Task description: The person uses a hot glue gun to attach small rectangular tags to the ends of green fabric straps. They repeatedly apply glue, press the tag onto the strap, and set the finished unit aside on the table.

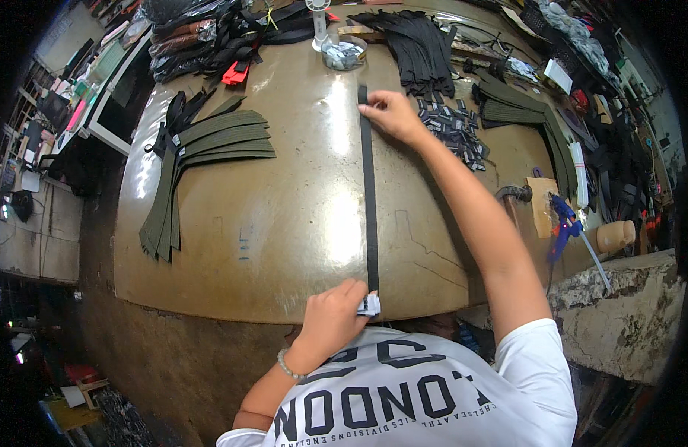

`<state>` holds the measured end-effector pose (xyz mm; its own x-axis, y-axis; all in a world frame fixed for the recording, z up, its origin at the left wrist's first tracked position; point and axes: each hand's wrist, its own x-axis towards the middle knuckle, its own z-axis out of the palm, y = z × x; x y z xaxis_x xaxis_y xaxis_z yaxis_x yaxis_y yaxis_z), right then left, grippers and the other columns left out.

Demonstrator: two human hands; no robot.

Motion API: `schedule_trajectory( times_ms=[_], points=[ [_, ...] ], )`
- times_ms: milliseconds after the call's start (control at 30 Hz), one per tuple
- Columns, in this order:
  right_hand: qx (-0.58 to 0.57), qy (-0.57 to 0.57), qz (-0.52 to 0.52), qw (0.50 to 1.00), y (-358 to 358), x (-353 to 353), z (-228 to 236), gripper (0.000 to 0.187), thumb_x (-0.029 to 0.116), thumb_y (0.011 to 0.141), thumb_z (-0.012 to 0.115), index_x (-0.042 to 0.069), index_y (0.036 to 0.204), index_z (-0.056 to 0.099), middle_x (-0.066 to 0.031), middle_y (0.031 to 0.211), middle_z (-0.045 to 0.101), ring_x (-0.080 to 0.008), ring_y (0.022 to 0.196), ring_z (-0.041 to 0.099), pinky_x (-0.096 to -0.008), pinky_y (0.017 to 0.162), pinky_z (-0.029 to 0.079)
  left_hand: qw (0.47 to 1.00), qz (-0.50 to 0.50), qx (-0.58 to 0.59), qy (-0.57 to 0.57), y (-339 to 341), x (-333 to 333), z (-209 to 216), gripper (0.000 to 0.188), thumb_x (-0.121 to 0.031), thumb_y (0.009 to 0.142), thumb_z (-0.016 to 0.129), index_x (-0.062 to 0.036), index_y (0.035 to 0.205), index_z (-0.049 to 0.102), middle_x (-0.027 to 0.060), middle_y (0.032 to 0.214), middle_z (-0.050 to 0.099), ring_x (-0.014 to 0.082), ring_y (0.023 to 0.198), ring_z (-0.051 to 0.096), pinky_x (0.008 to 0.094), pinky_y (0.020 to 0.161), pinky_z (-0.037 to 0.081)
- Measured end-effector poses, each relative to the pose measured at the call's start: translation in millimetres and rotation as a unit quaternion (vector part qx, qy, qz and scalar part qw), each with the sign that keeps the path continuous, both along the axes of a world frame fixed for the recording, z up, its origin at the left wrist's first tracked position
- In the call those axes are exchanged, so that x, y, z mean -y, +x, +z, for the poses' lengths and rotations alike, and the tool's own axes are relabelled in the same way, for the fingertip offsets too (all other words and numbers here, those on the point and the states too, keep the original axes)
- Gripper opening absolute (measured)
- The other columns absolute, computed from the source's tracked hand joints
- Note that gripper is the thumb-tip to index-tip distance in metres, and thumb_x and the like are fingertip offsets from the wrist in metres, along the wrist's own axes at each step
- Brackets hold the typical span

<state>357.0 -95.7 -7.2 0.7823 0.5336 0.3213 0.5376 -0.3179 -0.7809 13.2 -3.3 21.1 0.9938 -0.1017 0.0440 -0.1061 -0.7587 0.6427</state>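
A long, narrow black strap (368, 194) runs almost straight along the tabletop from near my body to the far middle. My right hand (392, 118), arm stretched out, pinches it close to its far end, and a short piece sticks out beyond the fingers. At the table's front edge my left hand (333, 316) is closed round the near end. A small white-and-grey piece like a folded label (369, 305) shows at its fingertips; how the label and strap meet is hidden. A beaded bracelet (287, 365) circles my left wrist.
Olive straps (221, 138) lie fanned at the left, with more olive straps (511, 108) at the right. Small dark buckle-like pieces (459, 130) are heaped beside my right forearm. A clear bowl (344, 54), black straps (415, 48) and a blue glue gun (564, 216) also lie around.
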Motion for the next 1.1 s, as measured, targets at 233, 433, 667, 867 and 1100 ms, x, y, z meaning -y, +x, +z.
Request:
schedule_trajectory(
  times_ms=[233, 433, 667, 867, 1100],
  points=[
    [0.040, -0.053, -0.101, 0.993, -6, -7, -13, 0.048, 0.032, 0.090, 0.070, -0.003, 0.122, 0.060, -0.0166, 0.093, 0.067, -0.0239, 0.083, 0.066, -0.0361, 0.078, 0.051, 0.996, -0.023, 0.077, 0.039, -14, -3, -10, 0.038, -0.016, 0.081, 0.072, -0.0114, 0.118, 0.065, 0.0059, 0.076, 0.052, 0.0247, 0.061, 0.059, 0.0359, 0.052, 0.046],
    [0.075, -0.055, -0.064, 0.994, -147, 84, 21, 0.030, 0.021, 0.093, 0.064, 0.003, 0.117, 0.064, -0.0204, 0.125, 0.057, -0.0358, 0.117, 0.055, -0.0392, 0.102, 0.043, 0.983, -0.072, 0.165, 0.045, -21, -9, -19, 0.032, -0.031, 0.083, 0.075, -0.0121, 0.109, 0.071, 0.0015, 0.065, 0.047, 0.0173, 0.056, 0.051, 0.0307, 0.049, 0.041],
    [0.148, -0.045, -0.591, 0.792, -245, 289, 3, 0.027, 0.024, 0.098, 0.061, 0.000, 0.109, 0.063, -0.0118, 0.107, 0.062, -0.0225, 0.102, 0.057, -0.0366, 0.094, 0.043, 0.970, -0.115, 0.209, 0.036, -20, -12, -21, 0.028, -0.027, 0.083, 0.074, -0.0144, 0.108, 0.072, -0.0015, 0.065, 0.046, 0.0145, 0.054, 0.047, 0.0289, 0.049, 0.038],
    [0.052, -0.064, -0.584, 0.808, -193, 355, -18, 0.048, 0.039, 0.093, 0.068, -0.002, 0.117, 0.061, -0.0166, 0.111, 0.064, -0.0213, 0.102, 0.060, -0.0355, 0.091, 0.046, 0.975, -0.139, 0.171, 0.027, -18, -10, -24, 0.027, -0.024, 0.081, 0.075, -0.0176, 0.107, 0.073, -0.0010, 0.067, 0.048, 0.0158, 0.054, 0.049, 0.0310, 0.048, 0.039],
    [-0.020, 0.082, -0.458, 0.885, -193, 252, 55, 0.038, 0.027, 0.094, 0.069, 0.006, 0.123, 0.056, -0.0020, 0.088, 0.062, -0.0109, 0.066, 0.056, -0.0270, 0.065, 0.049, 0.978, -0.096, 0.182, 0.028, -17, -6, -23, 0.026, -0.032, 0.076, 0.079, -0.0235, 0.100, 0.076, -0.0008, 0.060, 0.045, 0.0162, 0.051, 0.049, 0.0309, 0.045, 0.040]
  ],
)
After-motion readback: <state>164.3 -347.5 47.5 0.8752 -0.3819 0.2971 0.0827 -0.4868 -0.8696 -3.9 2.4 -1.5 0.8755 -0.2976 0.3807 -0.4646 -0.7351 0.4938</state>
